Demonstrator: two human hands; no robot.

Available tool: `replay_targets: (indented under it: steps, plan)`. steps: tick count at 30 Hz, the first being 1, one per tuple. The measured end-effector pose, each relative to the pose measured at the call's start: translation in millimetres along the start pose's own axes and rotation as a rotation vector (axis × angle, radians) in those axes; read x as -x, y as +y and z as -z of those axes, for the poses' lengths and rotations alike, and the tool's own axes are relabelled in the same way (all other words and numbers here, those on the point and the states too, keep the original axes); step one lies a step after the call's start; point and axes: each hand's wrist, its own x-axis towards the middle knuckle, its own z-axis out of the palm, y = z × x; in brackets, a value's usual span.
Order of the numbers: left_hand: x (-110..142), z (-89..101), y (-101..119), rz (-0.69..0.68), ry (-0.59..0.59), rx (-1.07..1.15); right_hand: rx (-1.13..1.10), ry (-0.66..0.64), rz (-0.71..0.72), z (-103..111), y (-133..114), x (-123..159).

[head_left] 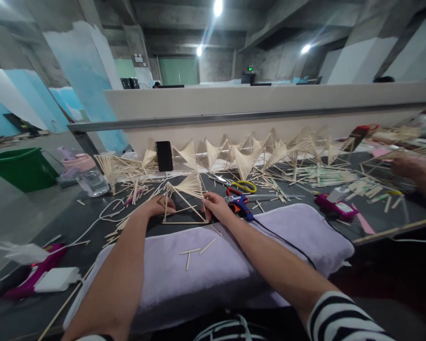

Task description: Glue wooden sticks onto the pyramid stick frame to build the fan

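Note:
A small frame of thin wooden sticks (pixel 185 222), with a twisted fan of sticks at its top, stands at the near edge of the dark table. My left hand (pixel 159 205) is curled at its left side, fingers closed around that edge. At the right side, my right hand (pixel 216 206) pinches the corner upright between thumb and fingers. Just right of that hand lies a blue and orange glue gun (pixel 239 204), with yellow-handled scissors (pixel 244 186) behind it. A few loose sticks (pixel 190 252) rest on the lilac towel (pixel 213 270) before me.
Several finished stick models (pixel 244 161) line the back, beside an upright phone (pixel 164 156). Loose sticks (pixel 323 176) cover much of the table. Left are a water bottle (pixel 88 175) and a purple power strip (pixel 35 274); another (pixel 337 207) lies right. A co-worker's hand (pixel 412 168) reaches in.

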Motion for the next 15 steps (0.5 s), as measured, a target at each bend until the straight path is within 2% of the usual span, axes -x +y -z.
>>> replay_targets:
  steps: [4,8,12,15]
  plan:
    - [-6,-4.3,-2,-0.016,-0.005,-0.069,-0.002,-0.004,0.003,1,2,-1]
    - [3,6.4,1,-0.016,0.035,-0.101,-0.003,-0.009,0.014,2,4,-1]
    - [22,32.0,3,-0.009,0.172,-0.121,-0.001,-0.008,0.017,2,4,-1]
    - [32,48.1,0,0.019,0.355,-0.142,0.001,-0.004,0.016,2,4,-1]
